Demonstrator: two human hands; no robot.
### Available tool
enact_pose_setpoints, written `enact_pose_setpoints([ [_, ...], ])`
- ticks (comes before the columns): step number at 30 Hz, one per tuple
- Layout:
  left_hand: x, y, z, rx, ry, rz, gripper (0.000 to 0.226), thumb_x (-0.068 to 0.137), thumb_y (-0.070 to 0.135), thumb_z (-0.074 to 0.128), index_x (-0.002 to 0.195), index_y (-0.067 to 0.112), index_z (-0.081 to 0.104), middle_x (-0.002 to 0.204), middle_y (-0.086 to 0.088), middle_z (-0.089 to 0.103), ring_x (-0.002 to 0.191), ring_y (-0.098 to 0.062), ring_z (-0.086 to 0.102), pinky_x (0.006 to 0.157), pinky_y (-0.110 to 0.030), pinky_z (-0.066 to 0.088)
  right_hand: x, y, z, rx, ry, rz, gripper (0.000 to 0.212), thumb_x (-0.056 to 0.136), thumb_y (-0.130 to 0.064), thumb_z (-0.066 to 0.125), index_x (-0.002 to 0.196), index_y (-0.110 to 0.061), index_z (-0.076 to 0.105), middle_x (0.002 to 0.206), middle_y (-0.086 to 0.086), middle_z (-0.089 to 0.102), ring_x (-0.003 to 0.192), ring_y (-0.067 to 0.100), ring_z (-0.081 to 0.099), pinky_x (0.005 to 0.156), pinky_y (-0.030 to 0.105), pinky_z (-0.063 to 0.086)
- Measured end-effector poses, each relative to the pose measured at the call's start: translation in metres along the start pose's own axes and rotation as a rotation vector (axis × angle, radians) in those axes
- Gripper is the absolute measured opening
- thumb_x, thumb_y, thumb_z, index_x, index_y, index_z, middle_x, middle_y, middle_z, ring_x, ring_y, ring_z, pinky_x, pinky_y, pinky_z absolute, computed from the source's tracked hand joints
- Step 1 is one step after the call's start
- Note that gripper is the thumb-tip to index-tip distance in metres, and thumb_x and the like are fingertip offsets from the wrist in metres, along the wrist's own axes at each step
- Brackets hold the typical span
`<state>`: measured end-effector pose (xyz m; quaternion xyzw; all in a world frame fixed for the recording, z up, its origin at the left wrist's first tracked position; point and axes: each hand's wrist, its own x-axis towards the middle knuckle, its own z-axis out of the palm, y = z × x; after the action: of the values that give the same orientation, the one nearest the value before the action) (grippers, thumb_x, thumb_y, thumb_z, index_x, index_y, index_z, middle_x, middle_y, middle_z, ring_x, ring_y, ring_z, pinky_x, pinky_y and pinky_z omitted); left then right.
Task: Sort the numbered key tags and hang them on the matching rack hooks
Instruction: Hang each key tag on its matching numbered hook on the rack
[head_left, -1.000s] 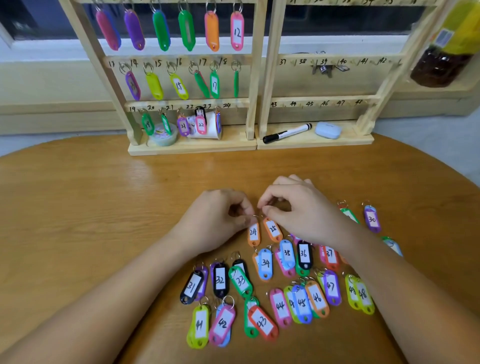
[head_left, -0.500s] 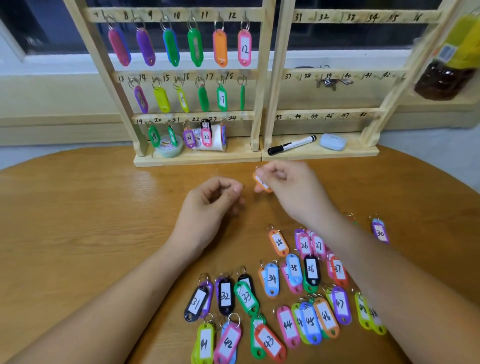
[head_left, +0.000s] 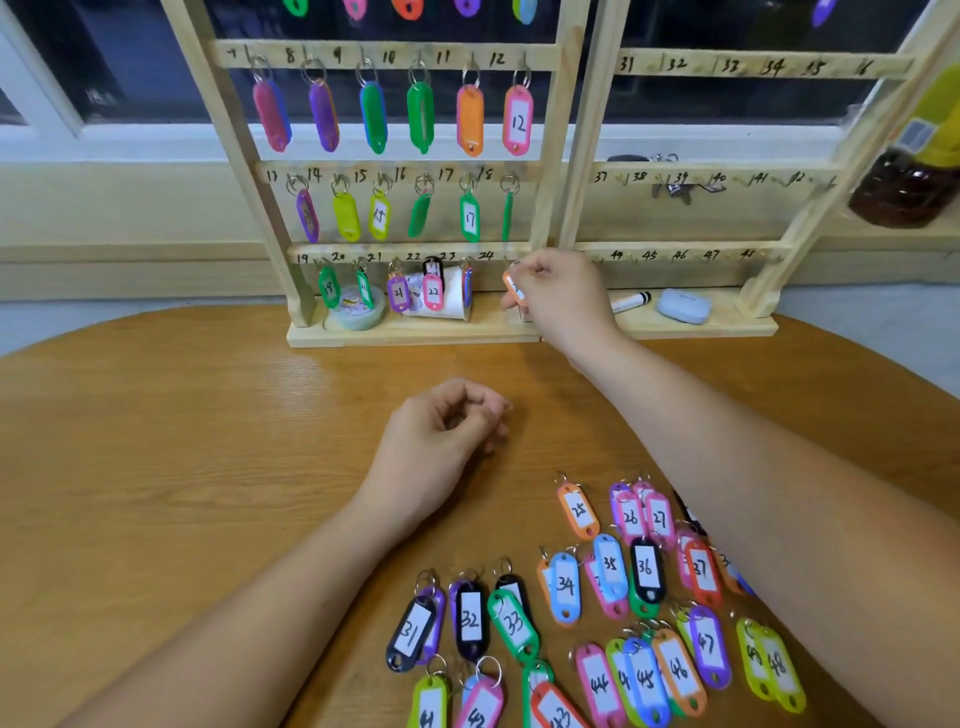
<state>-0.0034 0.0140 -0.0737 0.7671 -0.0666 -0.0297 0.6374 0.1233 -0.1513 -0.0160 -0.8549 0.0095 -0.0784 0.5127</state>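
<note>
Wooden table (head_left: 182, 441), with a two-panel rack (head_left: 555, 156) on its far edge and loose numbered tags (head_left: 566, 584) spread near right. Left hand (head_left: 441, 441) rests on the table, fingers loosely curled, holding nothing. Right hand (head_left: 563, 296) pinches an orange tag (head_left: 512, 288) just under mark 24, on the left panel's bottom rail.

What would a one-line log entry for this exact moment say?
phase: hanging | right hand: pinches orange tag under rack label 24 | left hand: loosely curled, empty | table: tag 25 and higher not hung
</note>
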Motion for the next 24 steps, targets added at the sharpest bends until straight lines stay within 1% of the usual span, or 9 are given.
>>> enact_pose_setpoints([
  [3, -0.001, 0.002, 0.001, 0.023, -0.003, 0.013, 0.013, 0.104, 0.012, 0.064, 0.098, 0.016, 0.075, 0.086, -0.006, 0.078, 0.073, -0.016, 0.067, 0.072, -0.026, 0.051, -0.001, -0.002, -0.001, 0.002, 0.027, -0.025, 0.028, 0.101, -0.022, 0.058, 0.077, -0.024, 0.073, 0.069, -0.007, 0.077, 0.051, 0.005, 0.055, 0.055, 0.025, 0.04],
  [7, 0.0, 0.0, 0.001, 0.054, -0.006, 0.027, 0.014, 0.103, 0.015, 0.065, 0.096, 0.02, 0.076, 0.085, -0.004, 0.078, 0.075, -0.017, 0.069, 0.084, -0.04, 0.057, -0.003, -0.006, -0.003, -0.049, 0.053, -0.066, 0.031, 0.093, -0.018, 0.058, 0.066, -0.024, 0.071, 0.066, -0.006, 0.075, 0.053, 0.004, 0.059, 0.056, 0.024, 0.042],
  [9, -0.001, 0.0, 0.0, 0.065, -0.005, 0.026, 0.014, 0.103, 0.016, 0.065, 0.096, 0.021, 0.076, 0.085, -0.002, 0.078, 0.076, -0.017, 0.069, 0.086, -0.045, 0.058, -0.003, -0.009, -0.004, -0.052, 0.051, -0.05, 0.027, 0.089, -0.017, 0.06, 0.065, -0.022, 0.072, 0.065, -0.006, 0.075, 0.052, 0.006, 0.061, 0.055, 0.023, 0.042],
  [11, -0.001, 0.001, 0.001, 0.077, -0.005, 0.023, 0.015, 0.103, 0.014, 0.064, 0.096, 0.021, 0.076, 0.085, -0.002, 0.078, 0.076, -0.017, 0.069, 0.085, -0.045, 0.059, 0.0, -0.01, -0.007, -0.035, 0.053, -0.011, 0.02, 0.085, -0.016, 0.064, 0.069, -0.019, 0.075, 0.065, -0.004, 0.076, 0.052, 0.008, 0.063, 0.053, 0.023, 0.044],
  [13, -0.001, 0.002, 0.002, 0.097, -0.004, 0.027, 0.015, 0.103, 0.014, 0.064, 0.096, 0.021, 0.076, 0.085, -0.001, 0.078, 0.076, -0.017, 0.069, 0.085, -0.044, 0.059, 0.003, -0.01, -0.011, -0.06, 0.062, -0.022, 0.014, 0.083, -0.015, 0.069, 0.073, -0.019, 0.078, 0.067, -0.005, 0.076, 0.054, 0.007, 0.065, 0.052, 0.027, 0.05],
  [15, -0.001, 0.002, 0.002, 0.112, -0.001, 0.03, 0.015, 0.103, 0.015, 0.065, 0.096, 0.022, 0.076, 0.084, -0.001, 0.078, 0.076, -0.019, 0.07, 0.085, -0.043, 0.058, 0.005, -0.01, -0.015, -0.101, 0.067, -0.06, 0.013, 0.084, -0.016, 0.071, 0.074, -0.02, 0.079, 0.069, -0.007, 0.077, 0.056, 0.005, 0.066, 0.057, 0.031, 0.057],
  [17, -0.001, 0.002, 0.002, 0.119, 0.001, 0.029, 0.015, 0.102, 0.016, 0.065, 0.096, 0.024, 0.076, 0.084, 0.0, 0.078, 0.079, -0.023, 0.071, 0.086, -0.044, 0.058, 0.005, -0.011, -0.018, -0.126, 0.073, -0.087, 0.016, 0.087, -0.016, 0.07, 0.075, -0.021, 0.079, 0.069, -0.007, 0.077, 0.054, 0.004, 0.066, 0.057, 0.03, 0.055],
  [20, -0.001, 0.002, 0.003, 0.126, -0.006, 0.032, 0.014, 0.102, 0.017, 0.065, 0.096, 0.024, 0.076, 0.085, 0.001, 0.078, 0.08, -0.023, 0.072, 0.087, -0.044, 0.058, 0.006, -0.014, -0.021, -0.168, 0.078, -0.13, 0.019, 0.089, -0.017, 0.067, 0.075, -0.023, 0.079, 0.07, -0.007, 0.076, 0.065, 0.005, 0.068, 0.059, 0.023, 0.048],
  [24, 0.0, 0.001, 0.002, 0.149, -0.002, 0.04, 0.013, 0.101, 0.017, 0.066, 0.097, 0.024, 0.076, 0.085, 0.003, 0.078, 0.079, -0.018, 0.073, 0.086, -0.042, 0.059, 0.01, -0.015, -0.021, -0.199, 0.058, -0.151, 0.014, 0.09, -0.018, 0.068, 0.079, -0.019, 0.077, 0.071, -0.002, 0.073, 0.057, 0.0, 0.057, 0.053, 0.018, 0.042],
])
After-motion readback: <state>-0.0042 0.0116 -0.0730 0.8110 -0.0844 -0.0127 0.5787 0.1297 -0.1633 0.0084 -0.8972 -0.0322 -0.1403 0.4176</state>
